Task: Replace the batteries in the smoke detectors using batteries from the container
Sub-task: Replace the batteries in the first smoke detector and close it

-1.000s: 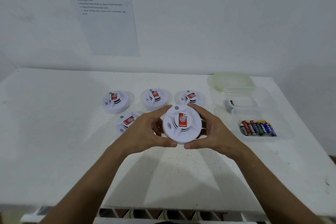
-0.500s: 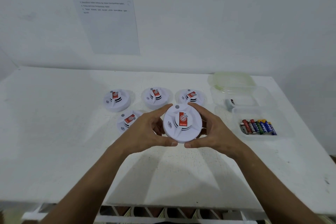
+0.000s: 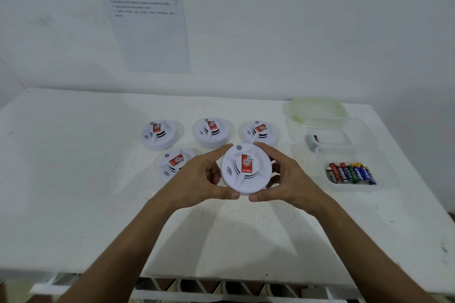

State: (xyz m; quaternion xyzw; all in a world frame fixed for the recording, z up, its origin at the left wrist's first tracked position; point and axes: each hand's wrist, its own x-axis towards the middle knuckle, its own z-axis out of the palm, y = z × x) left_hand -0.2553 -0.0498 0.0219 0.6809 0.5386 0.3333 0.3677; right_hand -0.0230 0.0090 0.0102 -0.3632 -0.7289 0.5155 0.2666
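Bare worktop [image 3: 73, 192] lies open to the left and near. Four smoke detectors [image 3: 159, 134] crowd the far middle; the battery container [image 3: 354, 187] and lid [image 3: 315, 108] block the right.

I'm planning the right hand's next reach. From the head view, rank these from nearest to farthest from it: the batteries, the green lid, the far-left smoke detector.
1. batteries, in the clear container to the right of the right hand.
2. green lid, back right.
3. far-left smoke detector, across past the left hand.

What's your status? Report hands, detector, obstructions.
Left hand and right hand both grip the held smoke detector, closed, face up. Batteries wait in the clear container. Nothing in the way.
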